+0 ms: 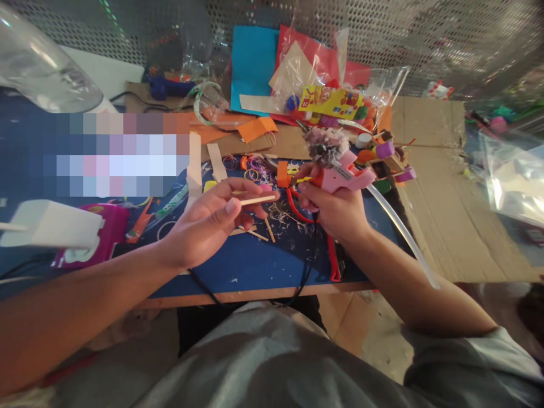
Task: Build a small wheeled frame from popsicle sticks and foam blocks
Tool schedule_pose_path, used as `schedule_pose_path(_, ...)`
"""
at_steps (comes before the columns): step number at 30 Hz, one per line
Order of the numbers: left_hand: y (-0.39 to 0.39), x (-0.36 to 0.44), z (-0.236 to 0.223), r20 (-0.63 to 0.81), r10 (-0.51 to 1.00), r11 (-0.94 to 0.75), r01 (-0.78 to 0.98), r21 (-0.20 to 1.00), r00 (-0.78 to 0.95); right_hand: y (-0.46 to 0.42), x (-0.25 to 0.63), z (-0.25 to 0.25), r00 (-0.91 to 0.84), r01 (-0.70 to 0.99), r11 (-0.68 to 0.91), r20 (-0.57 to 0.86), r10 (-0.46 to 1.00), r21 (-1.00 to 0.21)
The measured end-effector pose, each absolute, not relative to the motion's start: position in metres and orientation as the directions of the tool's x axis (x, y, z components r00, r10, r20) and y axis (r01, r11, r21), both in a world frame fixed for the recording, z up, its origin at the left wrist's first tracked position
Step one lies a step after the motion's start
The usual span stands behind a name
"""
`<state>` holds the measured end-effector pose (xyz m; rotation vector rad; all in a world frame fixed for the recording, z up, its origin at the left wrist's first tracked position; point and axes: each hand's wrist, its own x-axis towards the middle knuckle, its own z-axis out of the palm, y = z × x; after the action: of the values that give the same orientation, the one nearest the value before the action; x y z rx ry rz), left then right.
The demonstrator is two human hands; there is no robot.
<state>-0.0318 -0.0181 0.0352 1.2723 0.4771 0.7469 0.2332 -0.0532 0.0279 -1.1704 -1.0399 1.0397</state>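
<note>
Between the thumb and fingers of my left hand (216,218) lies a thin wooden stick (257,200), pointing right. My right hand (340,212) is wrapped round the handle of a pink hot glue gun (344,173). A clear glue stick (402,235) trails from the gun's back end down over my right forearm. Grey-brown fluffy material (326,146) covers or hides the front of the gun. Beneath my hands are small wooden stick pieces (270,229) and tangled thread scraps (283,214) on the blue tabletop (255,266).
A cardboard sheet (446,226) covers the right side. Blue paper (253,68), orange paper scraps (257,129) and a plastic bag with a yellow label (331,102) lie at the back. At left are a white adapter (53,224), a magenta box (106,226) and a clear bottle (51,68).
</note>
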Motion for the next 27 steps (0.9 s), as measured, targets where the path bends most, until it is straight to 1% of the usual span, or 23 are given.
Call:
schedule_pose_path(4, -0.017, -0.03, 0.034, 0.02, 0.727, 0.212, -0.252, 0.944, 0.686, -0.059, 0.233, 0.033, 0.085, 0.009, 0.096, 0.097, 0.992, -0.995)
schedule_pose_path(7, -0.018, -0.028, 0.032, 0.022, 0.706, 0.261, -0.289, 0.921, 0.707, -0.065, 0.231, 0.036, -0.022, 0.081, 0.094, 0.093, 0.995, -0.992)
schedule_pose_path(10, -0.019, -0.027, 0.032, 0.023, 0.689, 0.273, -0.289, 0.917, 0.724, -0.067, 0.227, 0.036, -0.067, 0.151, 0.121, 0.112, 0.991, -0.981)
schedule_pose_path(15, -0.02, -0.026, 0.033, 0.01, 0.686, 0.199, -0.202, 0.959, 0.727, -0.068, 0.225, 0.034, -0.085, 0.149, 0.144, 0.133, 0.987, -0.978)
schedule_pose_path(18, -0.021, -0.025, 0.032, 0.012, 0.674, 0.209, -0.207, 0.956, 0.738, -0.068, 0.224, 0.034, -0.066, 0.147, 0.153, 0.145, 0.987, -0.977)
schedule_pose_path(21, -0.021, -0.026, 0.031, 0.031, 0.664, 0.196, -0.215, 0.957, 0.747, -0.068, 0.225, 0.034, -0.028, 0.109, 0.154, 0.151, 0.988, -0.982)
schedule_pose_path(25, -0.02, -0.029, 0.03, 0.019, 0.702, 0.162, -0.186, 0.969, 0.712, -0.069, 0.226, 0.033, 0.009, 0.105, 0.14, 0.142, 0.99, -0.985)
schedule_pose_path(27, -0.02, -0.029, 0.032, 0.0, 0.736, 0.187, -0.203, 0.961, 0.677, -0.07, 0.227, 0.033, 0.018, 0.114, 0.142, 0.145, 0.989, -0.983)
